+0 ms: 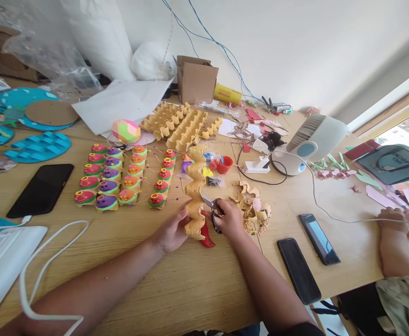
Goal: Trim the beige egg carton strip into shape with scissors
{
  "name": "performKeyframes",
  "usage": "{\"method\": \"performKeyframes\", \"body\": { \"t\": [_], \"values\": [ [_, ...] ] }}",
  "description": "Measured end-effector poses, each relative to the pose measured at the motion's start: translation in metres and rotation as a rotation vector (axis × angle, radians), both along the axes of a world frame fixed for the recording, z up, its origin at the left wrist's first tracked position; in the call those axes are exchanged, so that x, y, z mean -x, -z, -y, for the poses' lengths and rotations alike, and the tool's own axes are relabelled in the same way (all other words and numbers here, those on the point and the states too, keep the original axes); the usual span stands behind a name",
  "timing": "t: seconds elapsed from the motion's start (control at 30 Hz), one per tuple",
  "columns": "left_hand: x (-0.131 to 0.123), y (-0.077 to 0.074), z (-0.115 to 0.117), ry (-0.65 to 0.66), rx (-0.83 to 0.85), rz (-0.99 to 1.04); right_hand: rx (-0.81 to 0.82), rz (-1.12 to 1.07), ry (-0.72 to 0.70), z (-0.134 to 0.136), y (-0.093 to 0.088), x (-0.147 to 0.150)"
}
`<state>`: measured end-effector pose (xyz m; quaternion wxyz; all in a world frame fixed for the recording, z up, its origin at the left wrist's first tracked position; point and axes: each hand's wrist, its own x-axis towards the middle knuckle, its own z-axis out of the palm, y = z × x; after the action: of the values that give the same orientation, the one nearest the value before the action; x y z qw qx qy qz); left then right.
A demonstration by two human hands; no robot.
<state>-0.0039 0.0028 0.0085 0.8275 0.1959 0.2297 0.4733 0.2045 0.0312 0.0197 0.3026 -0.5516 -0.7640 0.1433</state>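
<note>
My left hand (172, 229) grips the near end of a long strip of yellow egg carton (195, 186) that runs away from me across the wooden table (190, 289). My right hand (229, 218) is closed on black-handled scissors (214, 211), whose blades point at the strip's right edge. A red scrap (207, 240) lies under the strip's near end. A heap of cut carton scraps (251, 205) sits just right of my right hand.
Rows of painted carton cups (120, 179) stand to the left, with a black phone (40, 189) beyond. Two more phones (309, 254) lie to the right. Whole egg trays (179, 123), a cardboard box (195, 79) and a white fan (309, 142) are farther back. Another person's arm (393, 242) rests at right.
</note>
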Motion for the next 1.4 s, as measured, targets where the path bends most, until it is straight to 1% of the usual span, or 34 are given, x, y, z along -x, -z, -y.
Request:
{"method": "performKeyframes", "body": {
  "t": [0.37, 0.63, 0.8, 1.1, 1.4],
  "values": [
    [-0.0006, -0.0054, -0.0002, -0.012, -0.004, 0.007, -0.01, 0.072, 0.009, -0.0008, -0.0018, -0.0025],
    [0.0006, -0.001, -0.001, -0.024, 0.009, -0.001, -0.042, 0.087, -0.003, -0.0013, -0.0046, -0.0039],
    [0.0013, -0.0019, -0.001, -0.023, 0.036, -0.006, -0.038, 0.088, -0.011, -0.002, -0.0045, -0.0042],
    [0.0002, 0.0004, -0.0021, -0.007, -0.008, 0.046, -0.092, 0.114, 0.012, -0.0025, -0.0011, -0.0056],
    [0.0015, 0.0032, -0.0018, -0.023, 0.003, 0.027, -0.119, 0.142, 0.001, -0.0047, -0.0033, -0.0076]
  ]
}}
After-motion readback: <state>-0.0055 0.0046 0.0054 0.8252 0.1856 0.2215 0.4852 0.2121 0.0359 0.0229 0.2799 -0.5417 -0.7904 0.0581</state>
